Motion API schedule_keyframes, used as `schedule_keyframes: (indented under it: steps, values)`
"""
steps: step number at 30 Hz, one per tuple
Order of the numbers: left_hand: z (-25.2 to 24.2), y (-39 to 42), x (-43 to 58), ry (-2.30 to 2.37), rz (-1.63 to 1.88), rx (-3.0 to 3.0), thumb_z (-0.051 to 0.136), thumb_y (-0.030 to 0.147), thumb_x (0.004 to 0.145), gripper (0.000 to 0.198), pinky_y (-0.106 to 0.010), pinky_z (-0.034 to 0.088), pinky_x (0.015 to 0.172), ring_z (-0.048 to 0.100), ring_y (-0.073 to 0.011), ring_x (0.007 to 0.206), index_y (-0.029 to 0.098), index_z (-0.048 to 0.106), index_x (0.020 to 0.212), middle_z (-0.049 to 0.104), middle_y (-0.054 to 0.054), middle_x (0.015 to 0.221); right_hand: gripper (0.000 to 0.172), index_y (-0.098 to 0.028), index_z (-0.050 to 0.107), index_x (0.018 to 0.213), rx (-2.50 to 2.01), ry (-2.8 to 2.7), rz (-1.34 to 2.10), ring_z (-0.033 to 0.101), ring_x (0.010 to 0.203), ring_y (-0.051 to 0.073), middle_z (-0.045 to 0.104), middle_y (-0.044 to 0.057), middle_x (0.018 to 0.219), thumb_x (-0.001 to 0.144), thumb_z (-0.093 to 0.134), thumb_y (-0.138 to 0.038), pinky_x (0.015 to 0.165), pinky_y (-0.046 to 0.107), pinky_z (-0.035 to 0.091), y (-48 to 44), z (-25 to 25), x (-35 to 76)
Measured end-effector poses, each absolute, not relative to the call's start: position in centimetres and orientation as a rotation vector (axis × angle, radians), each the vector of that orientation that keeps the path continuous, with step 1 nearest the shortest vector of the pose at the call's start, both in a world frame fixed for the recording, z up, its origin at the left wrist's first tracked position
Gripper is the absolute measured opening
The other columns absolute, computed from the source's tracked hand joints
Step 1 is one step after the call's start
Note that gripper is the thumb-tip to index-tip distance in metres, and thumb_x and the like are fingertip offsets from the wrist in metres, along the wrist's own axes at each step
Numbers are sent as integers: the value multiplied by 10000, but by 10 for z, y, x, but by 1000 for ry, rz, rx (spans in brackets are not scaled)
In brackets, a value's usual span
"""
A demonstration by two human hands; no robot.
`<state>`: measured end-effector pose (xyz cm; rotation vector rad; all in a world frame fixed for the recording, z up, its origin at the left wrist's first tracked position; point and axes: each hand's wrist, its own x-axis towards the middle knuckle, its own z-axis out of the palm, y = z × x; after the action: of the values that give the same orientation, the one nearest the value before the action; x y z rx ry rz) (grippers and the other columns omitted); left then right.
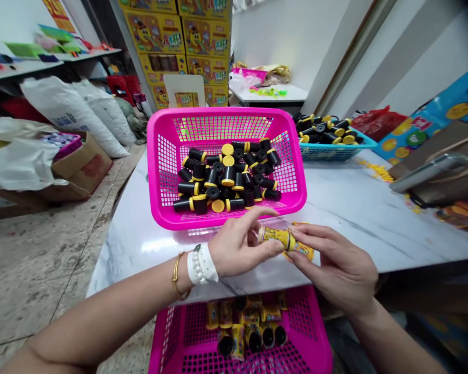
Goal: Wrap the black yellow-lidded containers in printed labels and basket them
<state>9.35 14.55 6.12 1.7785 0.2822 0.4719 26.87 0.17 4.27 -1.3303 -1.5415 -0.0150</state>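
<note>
My left hand (237,244) curls its fingers and thumb around a small cylinder with a yellow printed label (275,237), holding it on its side above the table's front edge. My right hand (335,265) grips the same cylinder's right end between fingertips and thumb. Yellow printed pieces (306,252), perhaps labels, show just under the right fingers. Behind the hands stands a pink basket (228,221) of black cylinders with yellow caps (228,174). Below the table edge, a second pink basket (322,337) has several yellow-labelled cylinders (237,340) in it.
A white marbled table (347,208) carries a blue basket (327,151) of black and yellow cylinders at the back right. A metal tool-like bar (429,171) lies at the right. Yellow printed boxes (206,39) are stacked behind. White sacks (68,114) and cardboard boxes (81,166) stand left.
</note>
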Motion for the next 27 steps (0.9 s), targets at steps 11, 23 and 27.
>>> schedule_keyframes:
  steps: [11, 23, 27]
  values:
    - [62, 151, 90, 240, 674, 2001, 747, 336, 870, 258, -212, 431, 563, 546, -106, 644, 151, 672, 1035, 652, -19, 807, 254, -263, 823, 1001, -1197, -1051, 670, 799, 872, 189, 823, 32, 972, 766, 856, -172, 773, 274, 678, 30, 44, 251]
    - [58, 146, 94, 364, 503, 1603, 616, 417, 959, 260, -179, 392, 487, 484, -77, 518, 178, 575, 1049, 534, 50, 660, 263, -264, 828, 1002, -1235, -1120, 459, 774, 812, 178, 810, 40, 927, 759, 851, -166, 723, 289, 664, 36, 40, 248]
    - [54, 148, 93, 299, 567, 1708, 627, 354, 953, 226, -214, 451, 568, 542, -92, 595, 174, 582, 1083, 600, 12, 778, 231, -221, 830, 931, -1245, -888, 832, 762, 681, 161, 812, 37, 797, 722, 903, -285, 677, 268, 648, 39, 37, 247]
